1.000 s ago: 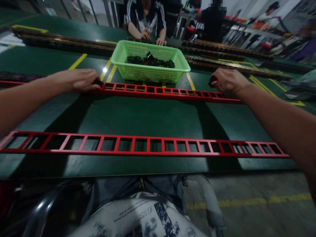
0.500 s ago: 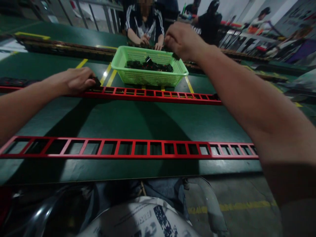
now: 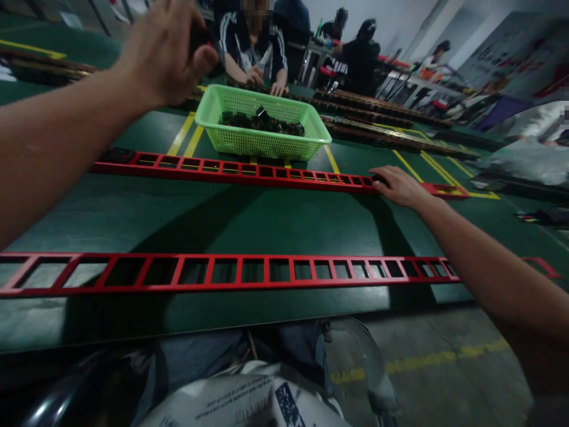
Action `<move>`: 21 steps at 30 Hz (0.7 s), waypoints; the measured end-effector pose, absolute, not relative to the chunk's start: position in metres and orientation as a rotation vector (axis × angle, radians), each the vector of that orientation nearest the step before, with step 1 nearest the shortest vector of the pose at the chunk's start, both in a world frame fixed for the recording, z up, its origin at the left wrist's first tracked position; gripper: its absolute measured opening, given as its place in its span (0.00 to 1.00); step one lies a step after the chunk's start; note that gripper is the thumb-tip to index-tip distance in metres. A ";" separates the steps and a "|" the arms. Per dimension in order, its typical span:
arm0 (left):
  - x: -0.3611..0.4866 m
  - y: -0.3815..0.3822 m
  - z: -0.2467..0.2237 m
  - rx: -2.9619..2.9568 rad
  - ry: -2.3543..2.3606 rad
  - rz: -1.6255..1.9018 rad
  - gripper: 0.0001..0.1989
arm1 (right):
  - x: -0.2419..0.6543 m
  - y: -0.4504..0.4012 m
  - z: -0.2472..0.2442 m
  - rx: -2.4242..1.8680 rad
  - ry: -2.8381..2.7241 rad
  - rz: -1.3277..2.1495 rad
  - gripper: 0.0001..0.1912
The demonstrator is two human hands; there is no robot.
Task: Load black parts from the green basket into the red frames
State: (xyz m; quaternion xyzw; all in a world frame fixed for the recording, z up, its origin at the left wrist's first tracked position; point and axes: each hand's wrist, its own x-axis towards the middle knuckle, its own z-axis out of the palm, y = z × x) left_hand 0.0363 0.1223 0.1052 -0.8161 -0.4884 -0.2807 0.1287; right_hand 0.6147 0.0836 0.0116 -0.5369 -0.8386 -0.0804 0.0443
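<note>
My left hand (image 3: 164, 56) is raised at the upper left, its fingers round a black part (image 3: 202, 40). On the right, my right hand (image 3: 395, 185) rests at the far red frame (image 3: 249, 176), with its fingertips on a small black piece (image 3: 379, 179) there. Another black piece (image 3: 118, 155) sits in the left part of that frame. A green basket (image 3: 267, 145) holding black parts (image 3: 262, 121) stands just behind the frame. Nearer to me, a second red frame (image 3: 253, 286) with bare rectangular openings lies across the green table.
Across the table a person's hands (image 3: 267, 80) are at work beside long brown strips (image 3: 386, 130). A clear plastic bag (image 3: 524, 161) lies at the right, with dark wires (image 3: 544, 216) nearer. Other people sit further back.
My left hand has lifted off the far frame with a black part, leaving a black piece seated there. My right hand has come down from above the basket to the frame's right part.
</note>
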 end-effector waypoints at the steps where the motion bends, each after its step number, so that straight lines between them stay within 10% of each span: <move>1: 0.051 0.130 0.112 -2.414 -1.391 -0.816 0.44 | 0.622 0.080 0.001 -1.672 -2.528 -0.250 0.27; 21: 0.001 0.065 0.013 -2.720 -1.611 -0.313 0.45 | 0.623 0.127 -0.003 -1.873 -2.398 -0.536 0.16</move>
